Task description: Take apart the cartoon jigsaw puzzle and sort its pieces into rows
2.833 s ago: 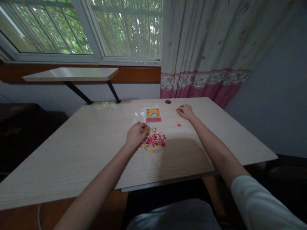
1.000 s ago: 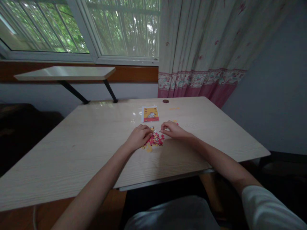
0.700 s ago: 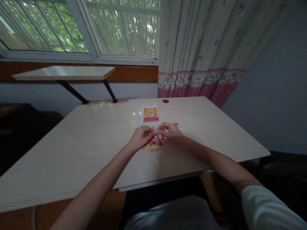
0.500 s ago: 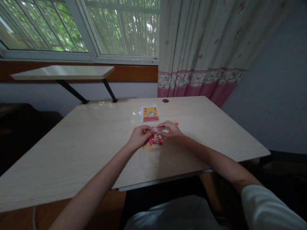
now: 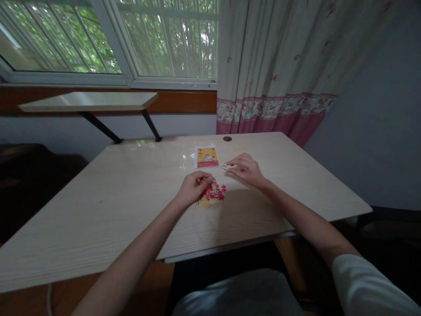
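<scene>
A heap of small red, yellow and white jigsaw puzzle pieces (image 5: 214, 192) lies on the pale wooden table (image 5: 131, 197). My left hand (image 5: 194, 186) is at the heap's left edge, its thumb and fingers pinched together; what is between them, if anything, is too small to make out. To the right and a little farther off, my right hand (image 5: 248, 170) pinches a white puzzle piece with dark marks (image 5: 224, 167) at its fingertips. Behind the heap lies a picture card (image 5: 207, 157) showing a white animal on yellow and red. Some pieces are partly hidden behind my right hand.
A row of yellow pieces (image 5: 239, 149) lies near the back of the table, close to a round cable hole (image 5: 227, 138). At the back left a raised shelf (image 5: 92, 102) stands on dark legs. Curtains (image 5: 272, 114) hang behind the table.
My right hand has moved away from the heap to the right and back, carrying a white puzzle piece. My left hand has stayed by the heap.
</scene>
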Tool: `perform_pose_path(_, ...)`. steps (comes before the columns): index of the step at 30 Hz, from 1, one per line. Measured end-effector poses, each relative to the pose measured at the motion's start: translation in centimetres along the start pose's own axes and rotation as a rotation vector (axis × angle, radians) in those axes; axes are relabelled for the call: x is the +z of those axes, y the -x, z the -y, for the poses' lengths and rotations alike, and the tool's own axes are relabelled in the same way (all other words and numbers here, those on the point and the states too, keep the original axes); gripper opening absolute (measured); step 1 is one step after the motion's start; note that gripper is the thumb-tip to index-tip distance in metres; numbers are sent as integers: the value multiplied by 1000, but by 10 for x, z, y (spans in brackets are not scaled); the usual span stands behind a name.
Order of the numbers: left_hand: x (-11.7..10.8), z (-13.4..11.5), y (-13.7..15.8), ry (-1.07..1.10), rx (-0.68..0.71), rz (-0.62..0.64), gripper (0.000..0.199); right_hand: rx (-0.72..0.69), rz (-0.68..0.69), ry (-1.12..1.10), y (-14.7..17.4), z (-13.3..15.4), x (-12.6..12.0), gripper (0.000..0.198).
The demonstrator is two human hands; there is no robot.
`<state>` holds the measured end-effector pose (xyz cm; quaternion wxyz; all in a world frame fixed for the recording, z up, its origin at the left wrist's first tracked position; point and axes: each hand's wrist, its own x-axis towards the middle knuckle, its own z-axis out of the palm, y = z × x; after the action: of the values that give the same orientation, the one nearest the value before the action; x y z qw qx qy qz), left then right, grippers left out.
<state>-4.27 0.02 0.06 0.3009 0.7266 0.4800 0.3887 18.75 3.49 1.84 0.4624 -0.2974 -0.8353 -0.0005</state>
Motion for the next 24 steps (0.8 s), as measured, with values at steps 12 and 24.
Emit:
perform_pose_path(12, -4, 6, -2, -128, 82, 1, 23, 68, 24, -118, -7, -18, -33, 20)
perform_pose_path(24, -5, 3, -2, -198, 115, 36, 22, 387, 425, -50, 45, -50, -44, 26)
